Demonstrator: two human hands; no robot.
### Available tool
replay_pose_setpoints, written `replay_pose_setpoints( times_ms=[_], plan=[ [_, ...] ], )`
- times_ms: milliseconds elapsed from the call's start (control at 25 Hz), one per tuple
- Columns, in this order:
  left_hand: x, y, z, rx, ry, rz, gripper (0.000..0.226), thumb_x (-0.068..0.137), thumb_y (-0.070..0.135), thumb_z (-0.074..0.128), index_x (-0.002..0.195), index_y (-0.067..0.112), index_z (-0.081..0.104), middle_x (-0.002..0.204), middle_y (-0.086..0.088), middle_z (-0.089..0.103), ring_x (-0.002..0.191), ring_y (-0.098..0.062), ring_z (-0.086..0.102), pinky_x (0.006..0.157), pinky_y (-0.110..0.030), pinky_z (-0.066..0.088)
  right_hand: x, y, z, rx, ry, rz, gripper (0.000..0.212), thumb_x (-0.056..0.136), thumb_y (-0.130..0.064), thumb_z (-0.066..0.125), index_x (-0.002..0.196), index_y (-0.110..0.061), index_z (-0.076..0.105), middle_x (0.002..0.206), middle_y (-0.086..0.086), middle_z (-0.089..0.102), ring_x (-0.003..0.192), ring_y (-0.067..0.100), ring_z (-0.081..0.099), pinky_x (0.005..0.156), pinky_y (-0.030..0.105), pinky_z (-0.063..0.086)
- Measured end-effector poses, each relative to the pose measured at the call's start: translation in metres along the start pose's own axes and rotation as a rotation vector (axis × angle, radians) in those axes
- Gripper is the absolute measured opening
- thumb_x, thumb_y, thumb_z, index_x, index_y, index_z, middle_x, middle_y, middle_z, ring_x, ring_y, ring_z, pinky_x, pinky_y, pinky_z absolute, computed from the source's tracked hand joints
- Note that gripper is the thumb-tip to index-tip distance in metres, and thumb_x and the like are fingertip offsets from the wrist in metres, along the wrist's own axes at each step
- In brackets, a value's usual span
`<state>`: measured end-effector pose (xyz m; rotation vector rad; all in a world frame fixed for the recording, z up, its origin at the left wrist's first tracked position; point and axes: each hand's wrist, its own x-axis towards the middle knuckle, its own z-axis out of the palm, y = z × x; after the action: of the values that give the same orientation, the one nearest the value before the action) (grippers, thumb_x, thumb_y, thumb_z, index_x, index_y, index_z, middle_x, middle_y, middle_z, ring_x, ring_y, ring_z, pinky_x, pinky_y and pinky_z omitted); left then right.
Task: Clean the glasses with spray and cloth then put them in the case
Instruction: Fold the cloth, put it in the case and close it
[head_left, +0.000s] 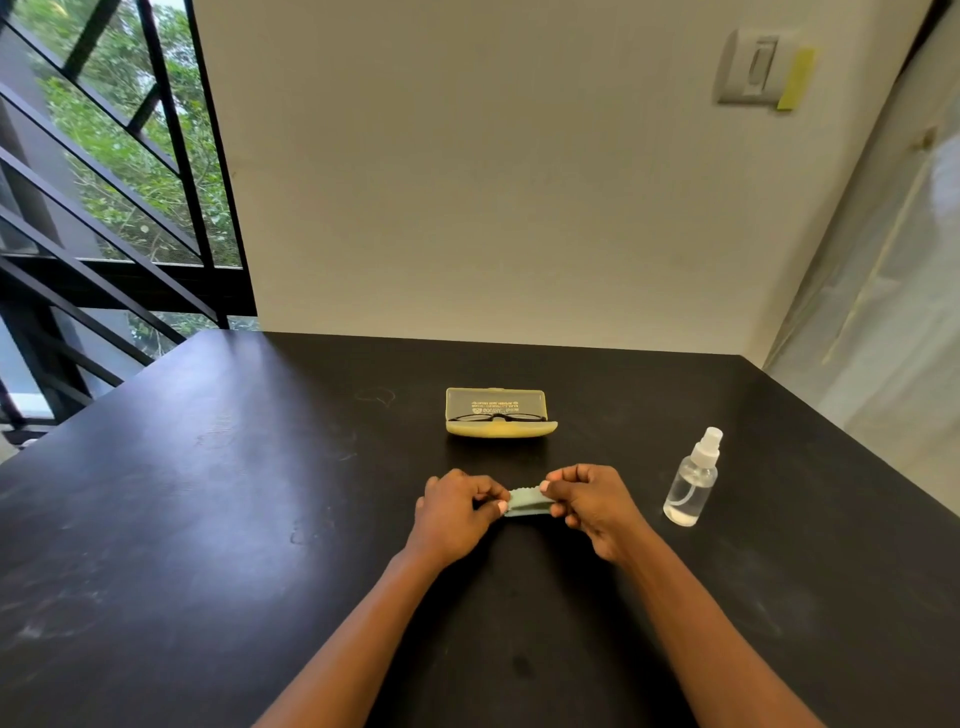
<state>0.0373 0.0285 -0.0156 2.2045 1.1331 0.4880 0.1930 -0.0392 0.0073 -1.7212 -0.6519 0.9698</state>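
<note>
A small pale green cloth (525, 504) with a zigzag edge is stretched between my two hands just above the black table (208, 519). My left hand (457, 512) pinches its left end and my right hand (592, 501) pinches its right end. Beyond them stands a yellow glasses case (498, 428) with its lid open toward the wall. Dark-framed glasses (496, 417) lie inside the case. A clear spray bottle (693, 478) with a white nozzle stands upright to the right of my right hand.
The table meets a cream wall at the back. A barred window is at the left and a plastic-covered surface at the right. A wall switch (753, 67) sits high on the wall.
</note>
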Motion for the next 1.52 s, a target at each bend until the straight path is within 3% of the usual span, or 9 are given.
replay_pose_setpoints(
  times_ms=[360, 520, 640, 920, 1160, 1320, 1520],
  plan=[
    [-0.001, 0.000, 0.004, 0.054, 0.067, 0.028, 0.022, 0.089, 0.039, 0.054, 0.110, 0.036, 0.063, 0.106, 0.005, 0.055, 0.104, -0.014, 0.043, 0.081, -0.029, 0.032, 0.007, 0.003, 0.002, -0.206, 0.051, -0.028, 0.013, 0.079, -0.010, 0.071, 0.089, -0.009, 0.063, 0.077, 0.008, 0.065, 0.050, 0.008, 0.051, 0.041, 0.017, 0.041],
    [0.000, 0.005, 0.006, 0.034, 0.129, -0.082, 0.018, 0.088, 0.043, 0.055, 0.092, 0.026, 0.062, 0.105, 0.001, 0.053, 0.104, -0.017, 0.046, 0.087, -0.034, 0.041, 0.006, 0.004, 0.002, -0.244, 0.054, -0.036, 0.015, 0.079, -0.010, 0.071, 0.090, -0.010, 0.061, 0.082, 0.009, 0.065, 0.050, 0.008, 0.050, 0.040, 0.017, 0.041],
    [0.003, 0.016, 0.006, 0.111, 0.117, -0.235, 0.039, 0.083, 0.057, 0.052, 0.078, 0.020, 0.057, 0.112, -0.004, 0.049, 0.107, -0.021, 0.046, 0.090, -0.038, 0.039, 0.006, 0.006, 0.002, -0.229, 0.060, -0.048, 0.016, 0.078, -0.010, 0.072, 0.090, -0.010, 0.061, 0.082, 0.009, 0.065, 0.050, 0.008, 0.051, 0.041, 0.017, 0.041],
    [0.010, 0.036, 0.009, 0.115, 0.056, -0.432, 0.043, 0.079, 0.050, 0.063, 0.102, 0.016, 0.053, 0.128, -0.010, 0.038, 0.115, -0.028, 0.037, 0.092, -0.039, 0.034, 0.010, 0.011, 0.004, -0.214, 0.100, -0.066, 0.017, 0.080, -0.012, 0.071, 0.090, -0.013, 0.058, 0.080, 0.009, 0.065, 0.049, 0.009, 0.052, 0.041, 0.019, 0.042],
    [0.016, 0.040, 0.010, -0.063, 0.083, -0.471, 0.034, 0.080, 0.036, 0.067, 0.101, 0.015, 0.052, 0.116, -0.008, 0.048, 0.111, -0.027, 0.043, 0.089, -0.036, 0.039, 0.010, 0.013, 0.005, -0.213, 0.100, -0.074, 0.015, 0.080, -0.014, 0.071, 0.088, -0.013, 0.058, 0.081, 0.008, 0.064, 0.051, 0.009, 0.052, 0.044, 0.019, 0.044],
    [0.019, 0.037, 0.005, -0.378, 0.108, -0.427, 0.018, 0.081, 0.020, 0.068, 0.092, 0.010, 0.058, 0.091, -0.009, 0.063, 0.084, -0.019, 0.063, 0.073, -0.033, 0.055, 0.007, 0.013, 0.008, -0.244, 0.093, -0.091, 0.017, 0.079, -0.016, 0.072, 0.089, -0.013, 0.059, 0.082, 0.007, 0.065, 0.053, 0.009, 0.053, 0.045, 0.019, 0.043],
    [0.014, 0.040, -0.007, -0.578, 0.124, -0.475, 0.017, 0.082, 0.010, 0.066, 0.084, 0.013, 0.050, 0.091, -0.012, 0.062, 0.078, -0.021, 0.069, 0.069, -0.032, 0.059, 0.008, 0.008, 0.012, -0.156, 0.103, -0.056, 0.035, 0.081, -0.022, 0.070, 0.110, -0.013, 0.051, 0.101, 0.012, 0.063, 0.062, 0.011, 0.053, 0.049, 0.023, 0.044]
  ],
)
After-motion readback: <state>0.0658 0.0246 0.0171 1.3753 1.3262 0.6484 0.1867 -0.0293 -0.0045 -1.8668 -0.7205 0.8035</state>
